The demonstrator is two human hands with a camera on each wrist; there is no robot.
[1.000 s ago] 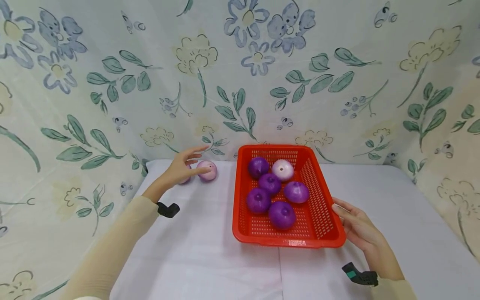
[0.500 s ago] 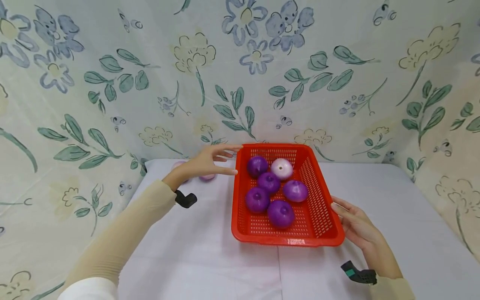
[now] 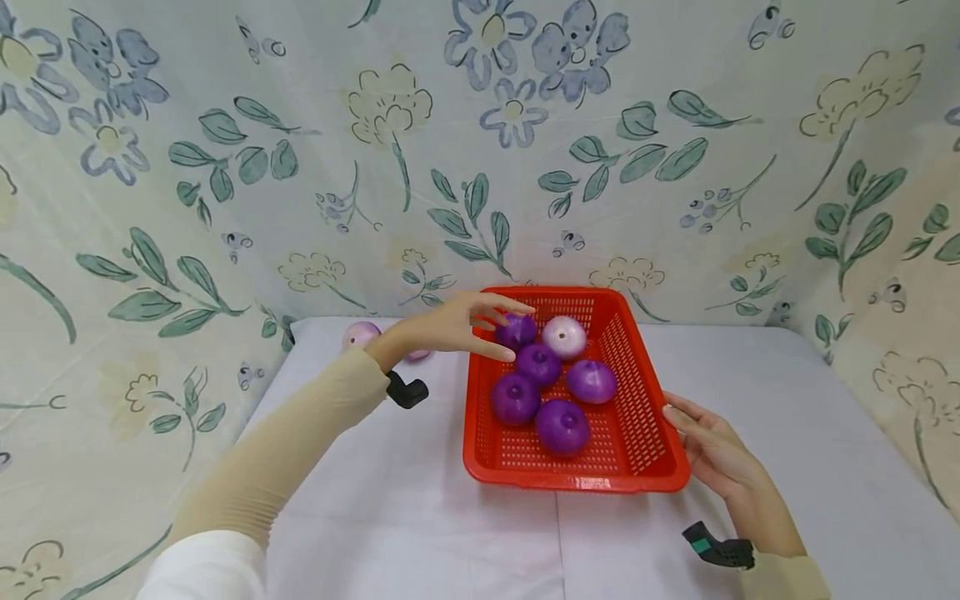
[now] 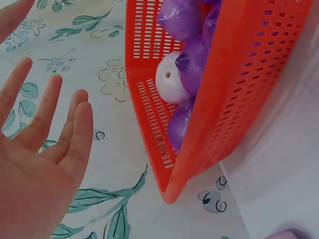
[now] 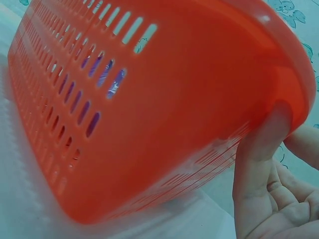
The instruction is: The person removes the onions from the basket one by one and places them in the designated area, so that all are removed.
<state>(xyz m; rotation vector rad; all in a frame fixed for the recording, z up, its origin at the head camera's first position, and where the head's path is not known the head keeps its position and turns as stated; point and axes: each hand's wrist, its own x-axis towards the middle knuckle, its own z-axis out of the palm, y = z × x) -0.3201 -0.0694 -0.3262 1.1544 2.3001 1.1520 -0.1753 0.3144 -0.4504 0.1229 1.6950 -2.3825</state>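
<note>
In the head view a red plastic basket [image 3: 577, 482] holds several purple onions [image 3: 562, 427] and one pale onion [image 3: 564, 337], which look smooth and shiny. My left hand [image 3: 457, 323] reaches over the basket's left rim, fingers spread and holding nothing, partly covering a purple onion at the back left. In the left wrist view those fingers [image 4: 45, 114] are apart beside the basket. My right hand [image 3: 716, 450] holds the basket's right rim; in the right wrist view one digit [image 5: 264, 144] presses against the outer wall under the rim.
Two pinkish onions lie on the white-covered table [image 3: 405, 517] at the back left; one pinkish onion [image 3: 361, 335] shows beside my left wrist, and the other is mostly hidden by it. A flowered cloth [image 3: 315, 192] hangs behind and along the sides.
My left hand has moved right, from the pinkish onions at the back left to over the basket, fingers spread throughout. My right hand stays at the basket's rim, and the onions keep their places.
</note>
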